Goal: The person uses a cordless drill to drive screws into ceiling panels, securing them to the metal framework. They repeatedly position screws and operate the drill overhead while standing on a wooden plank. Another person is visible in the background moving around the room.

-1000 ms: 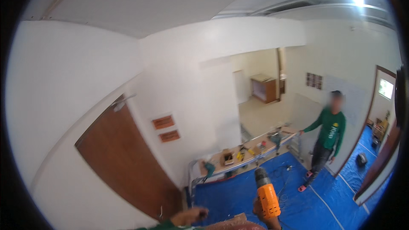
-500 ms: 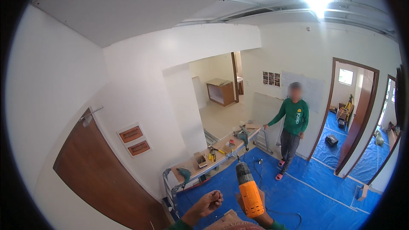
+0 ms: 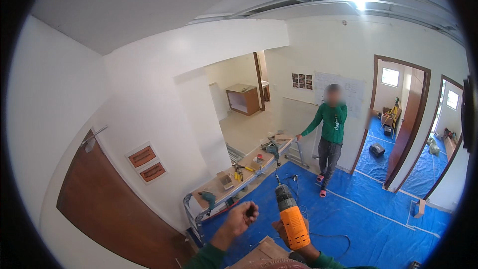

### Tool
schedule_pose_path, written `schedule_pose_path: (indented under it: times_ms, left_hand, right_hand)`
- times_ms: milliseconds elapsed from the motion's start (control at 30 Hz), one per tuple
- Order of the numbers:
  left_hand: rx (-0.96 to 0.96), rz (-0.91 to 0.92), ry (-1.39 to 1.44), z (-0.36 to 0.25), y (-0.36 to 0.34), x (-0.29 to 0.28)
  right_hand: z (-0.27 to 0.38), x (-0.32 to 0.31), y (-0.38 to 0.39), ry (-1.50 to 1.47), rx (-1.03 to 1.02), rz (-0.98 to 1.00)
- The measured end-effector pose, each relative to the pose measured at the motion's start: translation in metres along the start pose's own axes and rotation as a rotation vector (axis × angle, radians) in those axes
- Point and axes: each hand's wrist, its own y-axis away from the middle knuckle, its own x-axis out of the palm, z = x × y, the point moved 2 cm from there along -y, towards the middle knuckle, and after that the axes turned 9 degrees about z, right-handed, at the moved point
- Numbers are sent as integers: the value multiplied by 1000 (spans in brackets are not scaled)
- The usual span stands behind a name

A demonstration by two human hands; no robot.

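My right hand [image 3: 281,230] is wrapped around an orange and black power drill [image 3: 295,228], whose chuck and long bit point away from me. Much of that hand is hidden behind the tool's body. To the left of the drill, my left hand [image 3: 239,220] is raised with its fingers curled in a pinch. A dark patch shows at its fingertips, too small to make out. Below both hands is a brown wooden surface [image 3: 264,253], partly cut off by the lower edge.
Ahead stands a long plank bench [image 3: 213,186] holding green drills [image 3: 208,199], a small box [image 3: 225,180] and yellow-handled tools [image 3: 239,173]. Another person [image 3: 329,127] stands at its far end. Blue sheeting [image 3: 348,214] with a dark cable covers the floor. A brown door [image 3: 109,194] is at left.
My view has shifted slightly rightward and down. The left hand has risen a little, fingers still curled; the drill stays in my right hand. The other person has raised a hand toward their head.
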Motion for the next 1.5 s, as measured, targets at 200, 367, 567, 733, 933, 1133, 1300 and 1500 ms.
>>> schedule_pose_path:
  times_ms: [200, 367, 567, 733, 933, 1133, 1300, 1500]
  left_hand:
    - [543, 95, -662, -179, -58, 118]
    - [1608, -179, -1453, -336, -63, 364]
    - [2350, -878, -1692, -471, -100, 484]
    - [2133, -1069, -1675, -453, -108, 535]
    - [2253, -1010, -1756, -455, -95, 522]
    - [2179, -1212, -1918, -440, -103, 546]
    - [1978, -945, -2779, -507, -231, 532]
    - [578, 588, -2389, -282, -398, 359]
  right_hand:
    - [-38, -30, -7, -287, 39, -42]
    - [-20, -84, -3, 83, 144, -136]
    - [-27, -126, -5, -38, 106, -227]
    - [-56, -169, 11, -168, 216, -385]
    - [-106, -200, 21, -175, 170, -544]
    - [-94, -208, 12, -41, 173, -428]
    - [-117, -169, 1, -153, 183, -465]
    - [-84, -115, -1, -352, 296, -547]
